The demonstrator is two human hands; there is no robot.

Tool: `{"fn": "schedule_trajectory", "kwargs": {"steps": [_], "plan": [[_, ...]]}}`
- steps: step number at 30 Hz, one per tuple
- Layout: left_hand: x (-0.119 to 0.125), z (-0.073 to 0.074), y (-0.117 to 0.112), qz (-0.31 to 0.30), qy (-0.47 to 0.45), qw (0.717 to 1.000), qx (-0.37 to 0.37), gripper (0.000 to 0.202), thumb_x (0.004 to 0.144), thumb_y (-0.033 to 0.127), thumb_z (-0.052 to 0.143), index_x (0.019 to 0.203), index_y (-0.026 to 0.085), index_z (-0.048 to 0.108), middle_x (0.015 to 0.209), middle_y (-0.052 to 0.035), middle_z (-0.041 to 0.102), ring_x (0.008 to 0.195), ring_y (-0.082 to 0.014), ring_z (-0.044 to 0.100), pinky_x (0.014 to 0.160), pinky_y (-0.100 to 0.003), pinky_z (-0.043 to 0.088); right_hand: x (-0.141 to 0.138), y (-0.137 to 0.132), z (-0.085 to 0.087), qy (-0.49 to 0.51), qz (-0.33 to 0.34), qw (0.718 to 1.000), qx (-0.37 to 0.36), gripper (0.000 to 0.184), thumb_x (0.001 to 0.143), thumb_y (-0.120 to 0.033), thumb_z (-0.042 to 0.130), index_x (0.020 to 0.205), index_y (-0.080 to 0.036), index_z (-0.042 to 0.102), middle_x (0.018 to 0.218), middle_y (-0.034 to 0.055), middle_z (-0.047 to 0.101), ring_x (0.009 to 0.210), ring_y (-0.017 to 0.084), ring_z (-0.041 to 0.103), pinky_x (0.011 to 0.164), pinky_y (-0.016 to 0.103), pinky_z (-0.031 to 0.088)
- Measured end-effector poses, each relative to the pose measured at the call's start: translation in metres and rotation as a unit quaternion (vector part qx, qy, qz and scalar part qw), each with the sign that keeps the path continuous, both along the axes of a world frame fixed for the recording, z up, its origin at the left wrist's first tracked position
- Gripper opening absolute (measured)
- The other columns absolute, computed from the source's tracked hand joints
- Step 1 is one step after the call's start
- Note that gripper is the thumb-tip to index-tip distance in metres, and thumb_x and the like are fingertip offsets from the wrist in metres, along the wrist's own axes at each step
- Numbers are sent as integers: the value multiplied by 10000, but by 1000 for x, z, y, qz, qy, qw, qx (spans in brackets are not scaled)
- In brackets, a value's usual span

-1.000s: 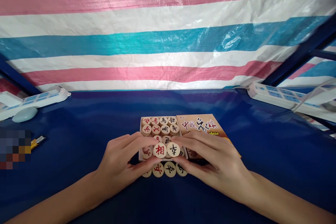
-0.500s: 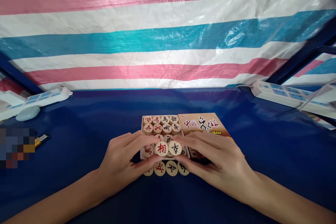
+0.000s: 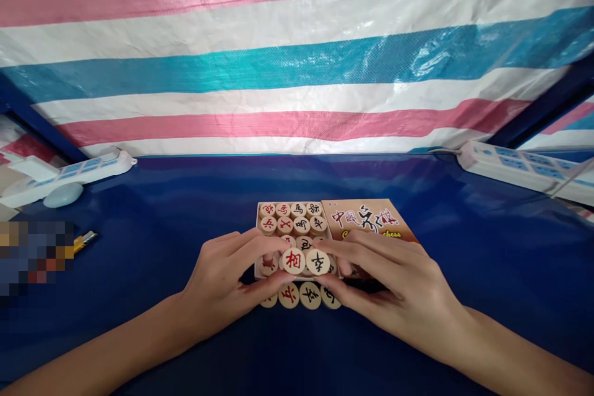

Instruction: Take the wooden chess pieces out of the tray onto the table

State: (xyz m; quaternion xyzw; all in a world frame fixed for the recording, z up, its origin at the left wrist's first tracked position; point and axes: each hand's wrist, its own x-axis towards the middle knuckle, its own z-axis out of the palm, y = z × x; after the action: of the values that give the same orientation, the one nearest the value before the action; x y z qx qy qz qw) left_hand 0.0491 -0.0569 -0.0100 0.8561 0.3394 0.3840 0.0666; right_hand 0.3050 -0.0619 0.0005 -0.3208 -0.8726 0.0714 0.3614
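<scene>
My left hand (image 3: 223, 284) and my right hand (image 3: 399, 291) meet over a small open box (image 3: 257, 241) of round wooden Chinese chess pieces on a blue table. Between thumb and fingers, the left pinches a piece with a red character (image 3: 293, 260). The right pinches a piece with a black character (image 3: 318, 262) beside it. Both pieces hover just above the box's near end. Several pieces (image 3: 291, 218) fill the far rows of the box. A row of pieces (image 3: 301, 295) lies on the table in front of the box. The box lid (image 3: 366, 219) lies to the right, under my right fingers.
White power strips lie at the far left (image 3: 74, 171) and far right (image 3: 520, 164) of the blue table (image 3: 162, 229). A pale oval object (image 3: 62, 194) and a small yellow utility knife (image 3: 84, 241) sit at the left. A striped tarp (image 3: 297, 55) hangs behind.
The view has drifted, so everything sits slightly further right in the picture. Both hands keep the same pinch on the two pieces over the box.
</scene>
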Motion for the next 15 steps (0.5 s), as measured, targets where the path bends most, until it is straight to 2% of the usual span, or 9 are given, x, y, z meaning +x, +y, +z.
{"fn": "schedule_trajectory", "kwargs": {"steps": [10, 15], "plan": [[-1, -5, 1, -4, 3, 1000, -11, 283, 854, 259, 752, 1108, 207, 639, 811, 45, 661, 606, -68, 521, 581, -212, 399, 0, 1, 1, -6, 10, 1000, 9, 314, 891, -202, 695, 1197, -190, 630, 928, 6, 662, 836, 110, 634, 789, 247, 503], [-2, -5, 1, -5, 3, 1000, -10, 285, 854, 253, 750, 1111, 211, 634, 804, 50, 656, 603, -70, 519, 580, -213, 402, 0, 1, 0, -3, 13, 1000, 16, 372, 887, -179, 696, 1247, -206, 605, 974, 2, 670, 870, 102, 636, 778, 233, 496]]}}
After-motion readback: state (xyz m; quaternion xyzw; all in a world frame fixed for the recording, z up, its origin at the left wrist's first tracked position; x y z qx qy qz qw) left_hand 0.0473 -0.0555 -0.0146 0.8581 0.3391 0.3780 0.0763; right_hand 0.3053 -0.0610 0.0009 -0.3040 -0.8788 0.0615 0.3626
